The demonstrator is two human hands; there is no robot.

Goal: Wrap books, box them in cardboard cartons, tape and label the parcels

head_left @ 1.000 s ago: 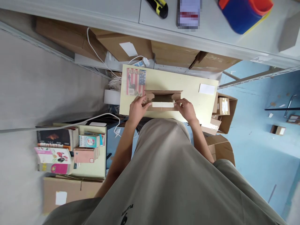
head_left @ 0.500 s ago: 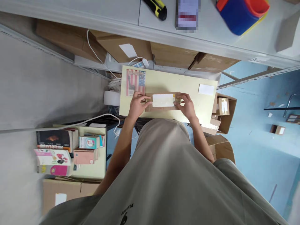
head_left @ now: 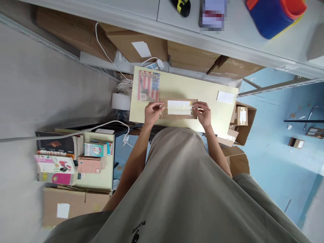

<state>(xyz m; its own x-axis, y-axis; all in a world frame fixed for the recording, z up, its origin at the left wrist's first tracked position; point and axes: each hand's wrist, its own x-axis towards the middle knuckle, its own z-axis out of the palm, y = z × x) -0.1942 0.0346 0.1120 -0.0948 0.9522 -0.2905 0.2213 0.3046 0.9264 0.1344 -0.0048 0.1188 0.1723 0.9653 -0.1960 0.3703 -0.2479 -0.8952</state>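
A narrow brown cardboard parcel lies across the pale yellow table in front of me. It bears a white label, and shiny clear tape runs over it. My left hand pinches the parcel's left end, thumb and fingers together. At the opposite end my right hand has its thumb and fingers closed on the parcel's edge; whether it also grips the tape's end I cannot tell. Just beyond my left hand lies a book with a flag on its cover.
A white paper slip lies on the table at right. Behind stands a shelf with large cartons below and a yellow-black cutter on top. Books are stacked at left; an open carton stands at right.
The view has shifted slightly. My right thumb and fingers have drawn closer together at the parcel's right end. My left hand keeps its pinch, and the parcel stays in place on the table.
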